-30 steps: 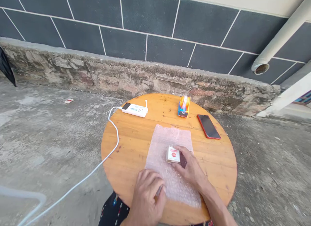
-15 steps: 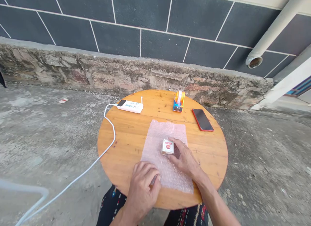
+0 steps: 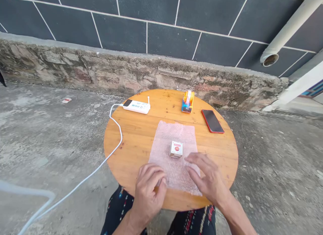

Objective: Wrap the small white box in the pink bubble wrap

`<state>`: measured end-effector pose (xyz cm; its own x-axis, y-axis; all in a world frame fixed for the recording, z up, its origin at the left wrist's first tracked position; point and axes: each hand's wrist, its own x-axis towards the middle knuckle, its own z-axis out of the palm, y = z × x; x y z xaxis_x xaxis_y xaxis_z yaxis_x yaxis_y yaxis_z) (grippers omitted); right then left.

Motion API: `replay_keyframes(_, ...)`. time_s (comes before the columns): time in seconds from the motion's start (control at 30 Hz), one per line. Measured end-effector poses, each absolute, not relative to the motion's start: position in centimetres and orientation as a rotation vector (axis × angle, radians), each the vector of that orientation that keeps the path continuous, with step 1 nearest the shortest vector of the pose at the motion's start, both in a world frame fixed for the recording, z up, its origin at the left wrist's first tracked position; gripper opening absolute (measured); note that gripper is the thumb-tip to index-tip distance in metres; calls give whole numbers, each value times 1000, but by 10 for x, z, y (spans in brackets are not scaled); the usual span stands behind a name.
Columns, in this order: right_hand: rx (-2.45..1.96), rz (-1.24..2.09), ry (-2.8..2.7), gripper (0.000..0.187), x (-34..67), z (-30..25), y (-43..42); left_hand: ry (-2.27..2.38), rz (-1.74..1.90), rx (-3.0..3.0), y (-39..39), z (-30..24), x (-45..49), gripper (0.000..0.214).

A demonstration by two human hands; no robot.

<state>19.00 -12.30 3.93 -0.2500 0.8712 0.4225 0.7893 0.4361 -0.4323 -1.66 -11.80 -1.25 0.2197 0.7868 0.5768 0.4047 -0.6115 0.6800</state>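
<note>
A small white box with red print [image 3: 176,149] sits on a sheet of pinkish bubble wrap [image 3: 174,130] that lies flat on the round wooden table. My left hand [image 3: 150,186] is closed at the near left corner of the sheet, thumb against the curled fingers, and covers that corner. To the right of the box, my right hand [image 3: 205,172] hovers over the sheet's right edge with fingers apart. Nothing is in it, and a gap separates it from the box.
On the table [image 3: 128,140] stand a white device [image 3: 137,107] with a cable [image 3: 101,165] running off the left side, a yellow and blue tape dispenser [image 3: 188,102] at the back, and a red-edged phone [image 3: 212,121] to the right. A stone-based wall [image 3: 113,73] rises behind.
My right hand has let go of the box and drawn back to the right and towards me. The box stays on the bubble wrap. My left hand keeps its place at the corner.
</note>
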Motion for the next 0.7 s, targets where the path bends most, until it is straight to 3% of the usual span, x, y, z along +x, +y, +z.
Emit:
replay_keyframes(0.13,-1371,263,-2309,13,175,35,-161,1105,1468,2066,-118,-14,-20,22)
replay_keyframes(0.4,-1324,-180,-2294,21,168,-5,-158,1186,1238,2286,-118,-4,-33,25)
replay_keyframes(0.57,-1347,-20,-2203,18,168,17,-151,1176,909,2489,-112,-2,-50,53)
replay_keyframes(0.7,-1371,50,-2161,15,178,40,-142,1190,947,2487,-94,1,-53,48)
